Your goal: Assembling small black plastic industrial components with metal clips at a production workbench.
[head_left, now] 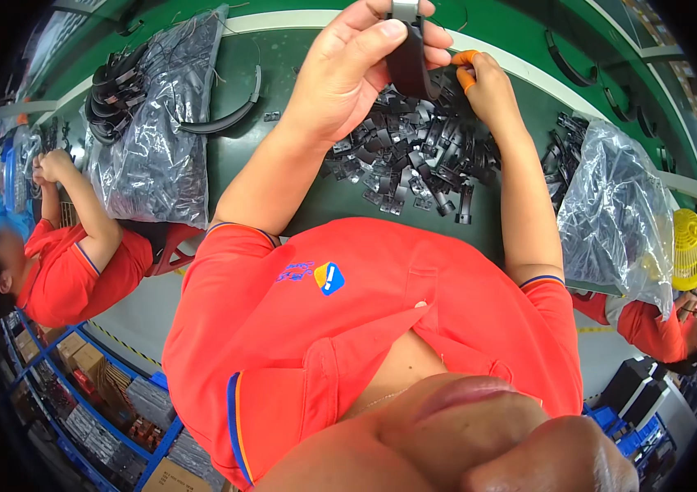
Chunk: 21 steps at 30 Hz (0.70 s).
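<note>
My left hand (pixel 338 78) is raised over the bench and closed around a black curved headband (pixel 412 64), thumb on its face. A silver metal piece shows at the headband's upper end. Just to the right, my right hand (pixel 492 88) has orange finger covers on two fingers, which are bent together in a pinch; whatever they hold is too small to make out. Beneath both hands lies a loose pile of small black plastic parts (pixel 414 156), some glossy and clip-shaped.
Clear plastic bags (pixel 156 139) lie on the left with bundled black headbands (pixel 115 94) and one curved headband (pixel 225 119) beside them. Another plastic bag (pixel 615 209) drapes the right edge, near a yellow basket (pixel 692 250). Co-workers in red sit on both sides.
</note>
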Tool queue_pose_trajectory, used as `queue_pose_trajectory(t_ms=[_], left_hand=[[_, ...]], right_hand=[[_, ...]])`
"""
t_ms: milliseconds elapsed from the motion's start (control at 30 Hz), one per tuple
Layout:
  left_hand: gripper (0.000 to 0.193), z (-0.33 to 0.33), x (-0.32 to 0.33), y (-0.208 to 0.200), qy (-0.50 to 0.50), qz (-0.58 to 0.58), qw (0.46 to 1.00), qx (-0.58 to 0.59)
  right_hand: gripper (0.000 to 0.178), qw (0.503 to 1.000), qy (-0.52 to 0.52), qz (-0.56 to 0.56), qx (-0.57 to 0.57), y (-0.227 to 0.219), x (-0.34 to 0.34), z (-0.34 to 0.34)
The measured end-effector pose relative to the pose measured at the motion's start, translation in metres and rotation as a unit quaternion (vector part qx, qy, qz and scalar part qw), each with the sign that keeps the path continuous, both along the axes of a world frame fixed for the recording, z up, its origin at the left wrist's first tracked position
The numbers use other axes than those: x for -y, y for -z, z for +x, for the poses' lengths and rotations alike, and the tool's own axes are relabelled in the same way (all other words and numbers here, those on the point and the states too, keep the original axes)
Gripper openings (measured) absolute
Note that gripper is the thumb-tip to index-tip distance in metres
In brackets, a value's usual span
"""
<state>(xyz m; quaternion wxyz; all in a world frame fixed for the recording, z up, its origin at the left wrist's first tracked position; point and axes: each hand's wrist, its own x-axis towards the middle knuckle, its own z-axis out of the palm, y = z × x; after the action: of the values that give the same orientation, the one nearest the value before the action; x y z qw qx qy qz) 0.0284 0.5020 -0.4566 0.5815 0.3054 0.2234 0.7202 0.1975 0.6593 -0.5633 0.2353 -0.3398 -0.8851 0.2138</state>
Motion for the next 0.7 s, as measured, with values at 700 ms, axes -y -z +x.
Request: queue_pose_trajectory(t_ms=[700], left_hand=[[0.030,0.031,-0.003,0.025,-0.022,0.049,0.968,-0.244]], right_hand=[[0.023,0.839,0.056,-0.369,-0.395,-0.073,0.075,0.032]])
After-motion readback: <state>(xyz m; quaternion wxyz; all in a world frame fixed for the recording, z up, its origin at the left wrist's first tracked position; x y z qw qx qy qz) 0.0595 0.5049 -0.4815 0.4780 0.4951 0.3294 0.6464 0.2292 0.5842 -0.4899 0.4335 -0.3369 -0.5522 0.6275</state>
